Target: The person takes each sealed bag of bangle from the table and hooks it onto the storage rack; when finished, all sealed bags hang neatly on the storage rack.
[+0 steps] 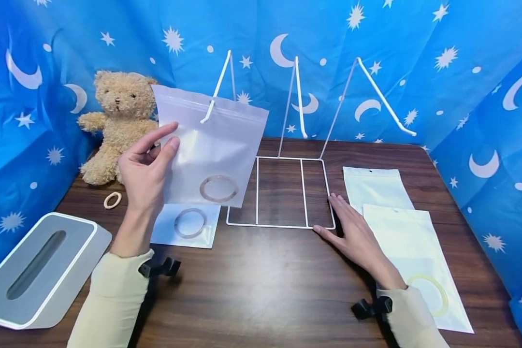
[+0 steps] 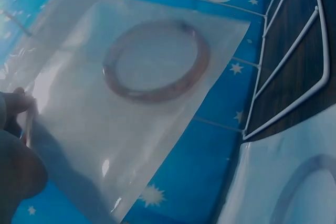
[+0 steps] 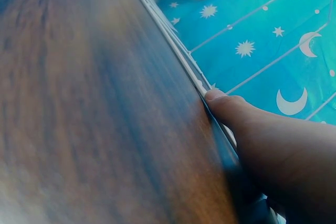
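The left hand [image 1: 145,169] pinches the left edge of a translucent zip bag [image 1: 200,150], which has a reddish-brown ring [image 1: 219,189] near its bottom. The left prong [image 1: 218,86] of a white wire rack [image 1: 303,193] crosses the front of the bag's top; whether it passes through a hole is unclear. In the left wrist view the bag [image 2: 79,108] fills much of the picture, thumb and finger at its edge. The right hand [image 1: 361,237] rests with extended fingers on the rack base's front right corner; its thumb touches the wire in the right wrist view.
A bag with a greyish ring [image 1: 165,227] lies left of the rack base. Two white bags [image 1: 374,186] overlap at the right, the nearer holding a yellow-green ring [image 1: 441,290]. A teddy bear [image 1: 122,116], a small beige ring [image 1: 106,203] and a tissue box [image 1: 74,270] stand or lie left.
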Available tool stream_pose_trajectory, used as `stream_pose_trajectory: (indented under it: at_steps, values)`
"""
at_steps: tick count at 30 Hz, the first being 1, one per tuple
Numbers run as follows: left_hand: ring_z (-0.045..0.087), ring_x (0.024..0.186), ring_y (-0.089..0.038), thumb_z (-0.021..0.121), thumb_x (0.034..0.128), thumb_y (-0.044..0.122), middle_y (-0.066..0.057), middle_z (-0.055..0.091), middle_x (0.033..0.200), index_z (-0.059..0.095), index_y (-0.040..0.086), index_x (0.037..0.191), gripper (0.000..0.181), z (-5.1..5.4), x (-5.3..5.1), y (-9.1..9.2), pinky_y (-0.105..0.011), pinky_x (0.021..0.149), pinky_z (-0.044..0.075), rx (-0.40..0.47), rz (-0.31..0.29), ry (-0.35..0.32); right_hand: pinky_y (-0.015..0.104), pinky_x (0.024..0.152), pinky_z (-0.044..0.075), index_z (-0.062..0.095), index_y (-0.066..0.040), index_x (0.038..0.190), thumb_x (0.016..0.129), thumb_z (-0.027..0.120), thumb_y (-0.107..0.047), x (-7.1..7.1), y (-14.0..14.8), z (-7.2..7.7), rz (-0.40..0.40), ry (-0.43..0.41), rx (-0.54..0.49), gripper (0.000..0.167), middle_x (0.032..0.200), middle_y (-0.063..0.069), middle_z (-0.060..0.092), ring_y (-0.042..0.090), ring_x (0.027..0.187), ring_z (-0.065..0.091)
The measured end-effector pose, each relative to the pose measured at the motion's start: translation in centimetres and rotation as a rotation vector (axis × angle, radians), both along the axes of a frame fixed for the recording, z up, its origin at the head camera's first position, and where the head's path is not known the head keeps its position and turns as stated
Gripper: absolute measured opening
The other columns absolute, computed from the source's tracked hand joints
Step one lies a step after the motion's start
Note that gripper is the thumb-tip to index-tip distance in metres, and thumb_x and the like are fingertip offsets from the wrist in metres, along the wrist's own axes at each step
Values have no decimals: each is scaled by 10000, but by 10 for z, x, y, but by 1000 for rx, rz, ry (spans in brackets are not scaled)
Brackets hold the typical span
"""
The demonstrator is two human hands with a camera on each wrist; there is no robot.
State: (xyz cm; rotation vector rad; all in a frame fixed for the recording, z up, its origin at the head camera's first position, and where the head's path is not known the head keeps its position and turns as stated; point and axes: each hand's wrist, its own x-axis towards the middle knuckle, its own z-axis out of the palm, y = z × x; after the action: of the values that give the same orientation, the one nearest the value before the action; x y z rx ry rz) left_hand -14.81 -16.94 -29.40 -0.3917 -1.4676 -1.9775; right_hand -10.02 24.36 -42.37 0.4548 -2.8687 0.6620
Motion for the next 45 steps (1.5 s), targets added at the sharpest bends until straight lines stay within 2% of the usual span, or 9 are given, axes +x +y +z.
stream_pose_trajectory:
  at_steps: [5,8,10,15,19,25,30,38,45]
  values:
    - [721,843,-217,740,839,-39,-197,680,1141,718,-54,1102,264,1,-27,12,-255,666,557,45,8,-43,566,1099,238,327,-71,1530,878,638,-590,-1,-1,-1,-5,13,-1,889,1562,108,322,310,1435,262]
    - [711,806,-176,731,839,-53,-163,689,1141,734,-30,1084,245,3,-41,18,-239,665,544,78,31,-84,570,1097,242,322,-74,1533,879,627,-603,0,-1,-2,-5,9,2,894,1562,109,321,311,1434,263]
    - [702,789,-165,723,834,-71,-149,698,1124,743,-26,1063,234,7,-47,22,-231,671,534,96,41,-105,571,1095,246,324,-74,1532,878,627,-604,0,-1,-2,-6,8,3,895,1559,112,327,312,1433,267]
    - [706,904,-201,697,848,-81,-132,706,1110,753,-10,1050,222,19,-56,31,-250,740,541,79,59,-120,571,1092,251,318,-81,1536,877,622,-613,0,0,0,-13,8,3,900,1561,112,325,312,1432,267]
    - [705,899,-212,681,848,-92,-128,709,1102,754,-10,1045,226,21,-62,30,-248,742,536,74,77,-118,568,1092,252,312,-83,1539,879,612,-621,0,-2,1,-12,3,8,903,1562,112,322,311,1433,265]
    - [694,827,-179,673,847,-95,-124,714,1087,749,-20,1052,231,18,-68,32,-227,718,522,49,98,-105,561,1092,259,307,-75,1539,881,602,-629,0,-2,0,-13,-1,20,909,1561,122,321,318,1431,268]
    - [683,783,-165,678,856,-83,-126,710,1102,748,-9,1065,232,14,-73,33,-222,697,515,52,77,-95,563,1093,255,304,-79,1540,882,599,-630,0,-1,0,-18,-6,19,908,1564,119,315,318,1432,265]
    - [663,1014,-234,685,867,-65,-127,709,1103,746,-9,1066,216,14,-69,30,-252,783,500,47,80,-81,564,1093,254,303,-84,1542,881,599,-632,1,-2,0,-14,-9,22,908,1565,119,314,316,1433,262]
    - [662,1003,-242,692,858,-77,-153,706,1093,734,-41,1059,208,14,-71,25,-263,844,493,59,33,-49,566,1091,254,306,-77,1540,886,607,-615,1,-1,0,-10,4,16,898,1563,118,318,321,1429,272]
